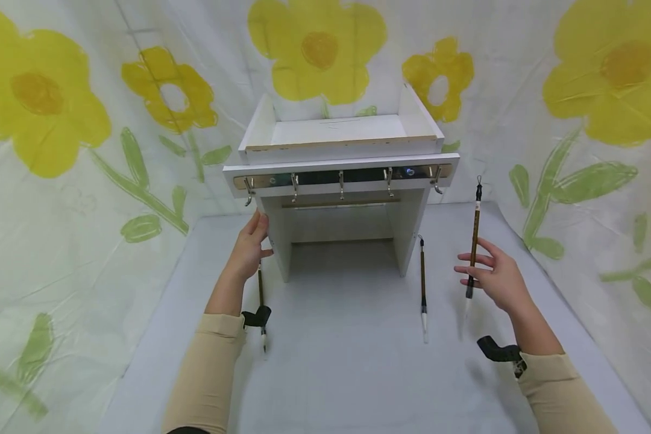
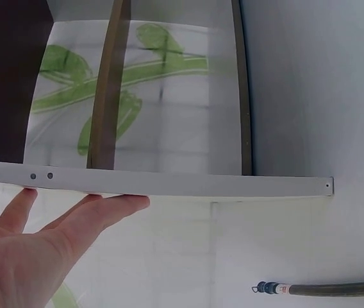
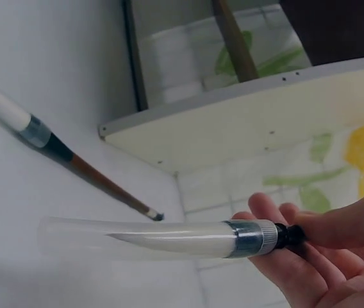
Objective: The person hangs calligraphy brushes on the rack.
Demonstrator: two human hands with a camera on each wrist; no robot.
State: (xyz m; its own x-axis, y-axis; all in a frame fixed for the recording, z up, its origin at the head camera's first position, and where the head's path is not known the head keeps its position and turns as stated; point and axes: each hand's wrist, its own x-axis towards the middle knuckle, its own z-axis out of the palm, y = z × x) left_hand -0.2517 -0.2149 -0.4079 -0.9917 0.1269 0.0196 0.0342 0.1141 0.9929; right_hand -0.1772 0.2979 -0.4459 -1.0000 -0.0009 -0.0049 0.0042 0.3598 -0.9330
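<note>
The right hand [image 1: 496,278] pinches a slim brown, clear-capped brush [image 1: 475,226] tip-down above the table [image 1: 336,374]; the left hand [image 1: 246,248], fingers extended, touches the white hook-fronted wooden rack [image 1: 314,162], probably for steadying it.

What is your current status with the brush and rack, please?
Right hand holds capped brush, tip down. Left hand touching rack at its side. Hooks bare. Nothing visible blocking them.

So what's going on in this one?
A person's right hand holds a capped brush by its handle, while the left hand touches the left side of a rack. Two more brushes lie on the table, one near each side of the rack. No brush hangs on the rack's hooks.
</note>
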